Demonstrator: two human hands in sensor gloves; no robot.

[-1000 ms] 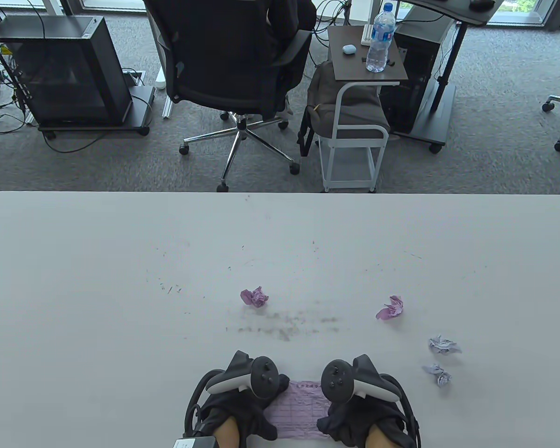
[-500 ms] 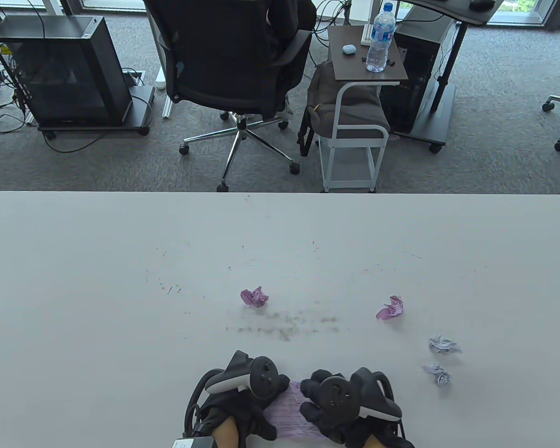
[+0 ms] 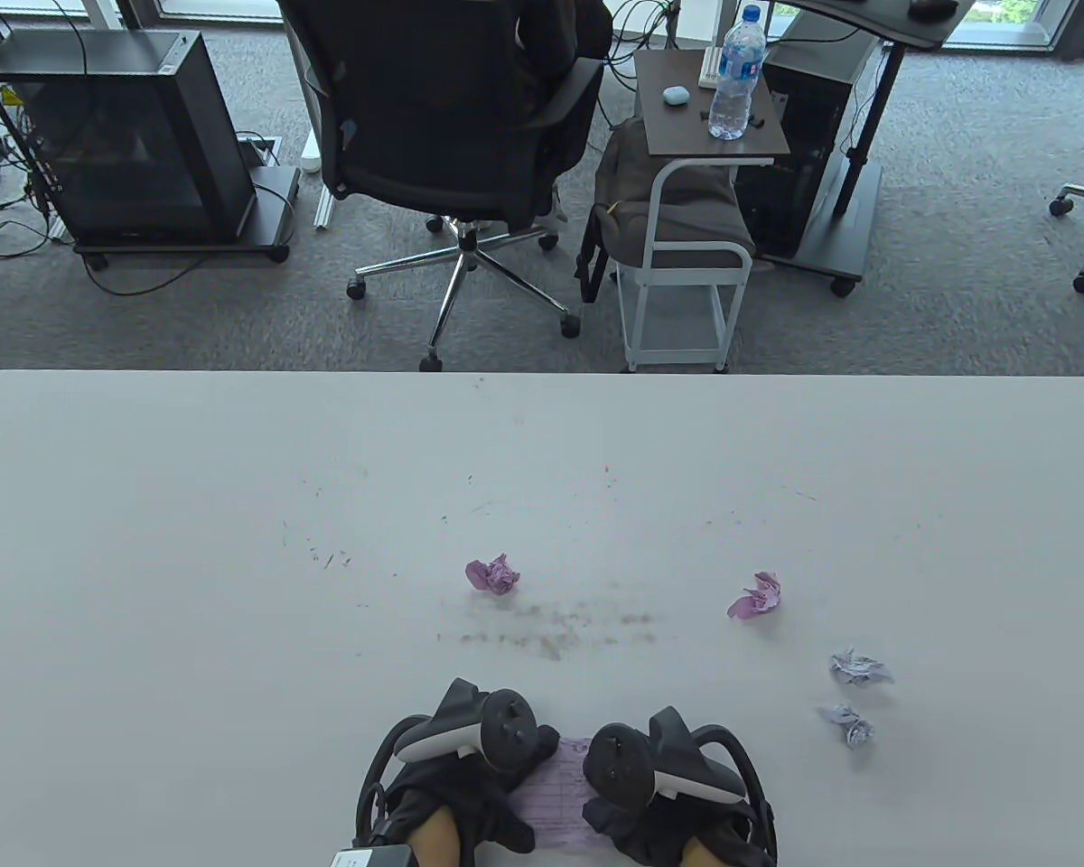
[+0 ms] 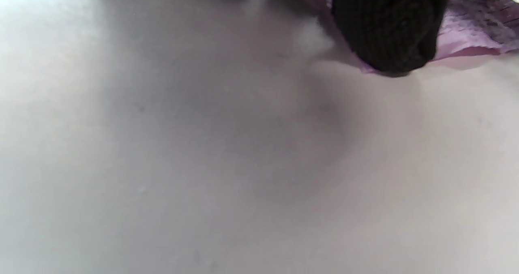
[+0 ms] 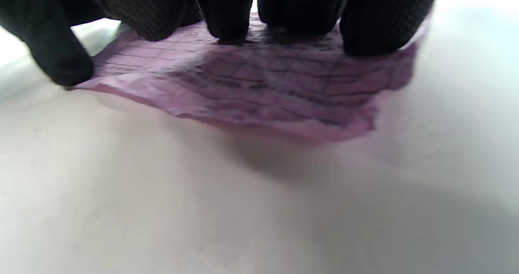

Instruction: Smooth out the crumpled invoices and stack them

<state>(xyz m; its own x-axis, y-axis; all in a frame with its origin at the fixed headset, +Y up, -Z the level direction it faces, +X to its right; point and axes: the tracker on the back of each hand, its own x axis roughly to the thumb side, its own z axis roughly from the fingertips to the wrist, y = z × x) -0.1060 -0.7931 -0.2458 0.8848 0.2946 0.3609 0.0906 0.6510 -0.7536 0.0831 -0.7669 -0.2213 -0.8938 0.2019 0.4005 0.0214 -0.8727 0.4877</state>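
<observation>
The left hand (image 3: 470, 795) is laid on the left part of a pink invoice (image 3: 560, 795) at the near edge of the white table (image 3: 190, 560), its tracker (image 3: 479, 727) uppermost; in the left wrist view one gloved fingertip (image 4: 389, 31) is seen pressed on the sheet's edge, though it cannot be told whether the hand's fingers are straight or curled. The right hand (image 3: 659, 804) is set on the sheet's right part, and in the right wrist view its fingers (image 5: 227, 10) are seen pressed down side by side on the wrinkled paper, nothing being pinched. Farther out on the table, two crumpled pink balls (image 3: 493, 574) and two crumpled white balls (image 3: 858, 668) are left lying apart, the white pair near the right side. Grey smudges (image 3: 560, 628) are seen on the tabletop. Beyond the table, a black office chair (image 3: 452, 117), a computer case (image 3: 117, 135) and a small side table (image 3: 709, 117) bearing a water bottle (image 3: 736, 72) are placed on grey carpet.
</observation>
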